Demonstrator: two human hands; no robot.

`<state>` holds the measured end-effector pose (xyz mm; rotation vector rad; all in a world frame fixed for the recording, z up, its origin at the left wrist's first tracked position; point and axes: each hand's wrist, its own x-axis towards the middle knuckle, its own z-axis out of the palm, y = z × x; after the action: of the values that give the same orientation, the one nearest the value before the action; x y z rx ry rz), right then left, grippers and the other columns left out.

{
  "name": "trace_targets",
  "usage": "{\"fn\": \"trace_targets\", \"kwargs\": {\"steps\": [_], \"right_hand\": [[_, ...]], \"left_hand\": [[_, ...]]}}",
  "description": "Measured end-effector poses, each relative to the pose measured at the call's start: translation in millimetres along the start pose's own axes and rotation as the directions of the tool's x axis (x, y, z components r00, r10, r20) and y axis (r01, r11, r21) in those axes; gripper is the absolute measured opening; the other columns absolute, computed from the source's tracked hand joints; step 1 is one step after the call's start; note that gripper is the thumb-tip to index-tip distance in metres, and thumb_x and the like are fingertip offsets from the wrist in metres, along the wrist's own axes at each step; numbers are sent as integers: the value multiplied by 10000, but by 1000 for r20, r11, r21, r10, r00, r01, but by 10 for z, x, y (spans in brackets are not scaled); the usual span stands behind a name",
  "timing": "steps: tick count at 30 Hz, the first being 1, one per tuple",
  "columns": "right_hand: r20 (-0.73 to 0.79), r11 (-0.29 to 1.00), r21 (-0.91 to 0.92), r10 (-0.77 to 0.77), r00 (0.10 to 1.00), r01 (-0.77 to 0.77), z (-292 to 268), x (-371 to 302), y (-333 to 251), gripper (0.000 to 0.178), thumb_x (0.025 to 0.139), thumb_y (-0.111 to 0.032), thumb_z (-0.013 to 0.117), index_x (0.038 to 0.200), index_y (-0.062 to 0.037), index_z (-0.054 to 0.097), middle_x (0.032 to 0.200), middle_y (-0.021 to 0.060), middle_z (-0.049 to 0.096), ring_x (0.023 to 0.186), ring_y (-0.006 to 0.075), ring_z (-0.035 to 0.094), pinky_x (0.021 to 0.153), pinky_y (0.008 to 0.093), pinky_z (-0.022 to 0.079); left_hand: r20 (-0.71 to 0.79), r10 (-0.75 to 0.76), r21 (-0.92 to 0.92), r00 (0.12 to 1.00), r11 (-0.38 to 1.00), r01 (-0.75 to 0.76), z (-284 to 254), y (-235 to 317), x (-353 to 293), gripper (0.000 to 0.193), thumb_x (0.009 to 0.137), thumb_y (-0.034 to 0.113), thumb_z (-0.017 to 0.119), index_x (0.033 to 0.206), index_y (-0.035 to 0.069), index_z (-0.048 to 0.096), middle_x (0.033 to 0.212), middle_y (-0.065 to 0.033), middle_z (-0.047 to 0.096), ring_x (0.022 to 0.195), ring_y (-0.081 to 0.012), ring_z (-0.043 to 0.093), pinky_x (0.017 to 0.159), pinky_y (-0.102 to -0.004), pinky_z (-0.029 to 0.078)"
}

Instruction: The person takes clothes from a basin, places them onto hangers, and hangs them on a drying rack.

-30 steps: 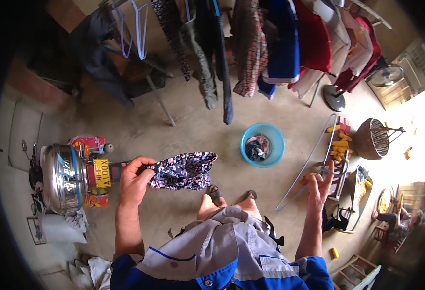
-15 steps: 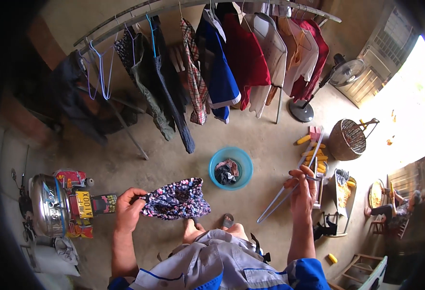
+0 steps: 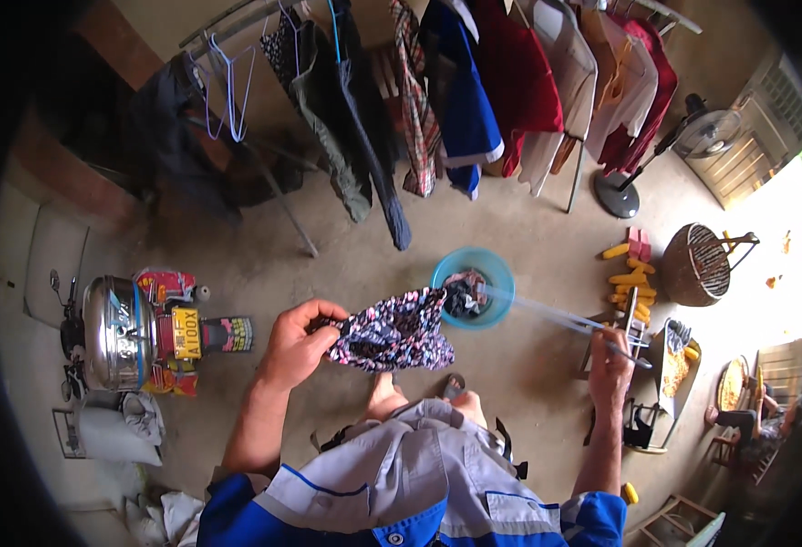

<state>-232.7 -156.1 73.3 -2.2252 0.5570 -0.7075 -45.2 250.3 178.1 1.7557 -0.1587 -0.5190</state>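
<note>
Above the bare concrete floor [image 3: 328, 273], just in front of the person's chest, a small patterned garment [image 3: 392, 333] in dark blue with pink and white flecks hangs bunched from the left hand [image 3: 299, 344], whose fingers are closed tight on its left end. The cloth droops toward 3 o'clock, its far edge overlapping the rim of a blue basin [image 3: 474, 273] that sits on the floor with more crumpled clothing inside. Half a second ago the basin lay clear of the garment, higher at 12 o'clock; now the two meet in the view, and the left hand sits closer to the middle.

At 3 o'clock the right hand [image 3: 610, 360] is closed around the lower end of a long thin pole [image 3: 556, 319]. Earlier the pole slanted down toward the floor at 7 o'clock from the hand; now it reaches up toward 10 o'clock, its blurred tip over the basin.

Beyond the basin, at 12 o'clock, a rack of hanging clothes [image 3: 474, 91] fills the top edge, red, blue, checked and dark pieces side by side, larger than before. At 9 o'clock stands a parked motorbike [image 3: 136, 333] with a shiny metal tank and a yellow plate. At 2 o'clock stand a floor fan [image 3: 693, 146] and a round wire basket [image 3: 702, 264], with yellow corn cobs [image 3: 629, 283] between basket and basin.
</note>
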Motion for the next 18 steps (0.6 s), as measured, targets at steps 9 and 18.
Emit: {"fn": "trace_targets", "kwargs": {"steps": [9, 18], "right_hand": [[267, 87, 948, 314, 911, -307, 447, 296, -750, 296, 1054, -298, 431, 1014, -42, 574, 840, 121, 626, 611, 111, 456, 587, 258, 380], [513, 65, 857, -15, 858, -511, 1098, 156, -946, 277, 1062, -273, 397, 1012, -54, 560, 841, 110, 632, 630, 122, 501, 590, 264, 403]], "left_hand": [[86, 21, 10, 996, 1000, -22, 129, -2, -29, 208, 832, -77, 541, 1004, -15, 641, 868, -11, 647, 723, -38, 571, 631, -199, 477], [87, 54, -35, 995, 998, -51, 223, 65, -227, 216, 836, -80, 529, 1011, -18, 638, 881, -10, 653, 740, -31, 579, 642, -199, 478]]}}
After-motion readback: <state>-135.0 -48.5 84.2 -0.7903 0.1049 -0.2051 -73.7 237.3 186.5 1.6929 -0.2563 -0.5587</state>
